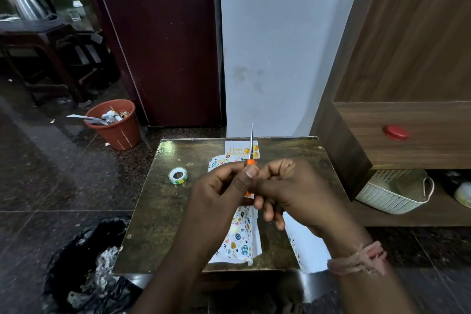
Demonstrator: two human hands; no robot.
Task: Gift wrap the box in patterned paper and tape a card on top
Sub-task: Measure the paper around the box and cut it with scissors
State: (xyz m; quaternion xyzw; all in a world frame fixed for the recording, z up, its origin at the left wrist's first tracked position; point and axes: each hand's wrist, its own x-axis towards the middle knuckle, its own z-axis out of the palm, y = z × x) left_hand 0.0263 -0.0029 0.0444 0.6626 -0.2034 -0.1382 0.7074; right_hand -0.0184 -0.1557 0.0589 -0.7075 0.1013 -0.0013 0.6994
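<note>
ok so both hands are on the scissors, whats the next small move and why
Probably let the left hand go and settle the right hand's grip on the scissors: both hands crowd the orange handle, the blades point away closed, and the patterned paper lies loose below.

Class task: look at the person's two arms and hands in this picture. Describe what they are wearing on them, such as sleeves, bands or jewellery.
Both forearms are bare, with no sleeves showing. The right wrist wears a faded pink thread band, knotted, with frayed loose ends. The left hand and right hand show no rings, gloves or watch.
</note>
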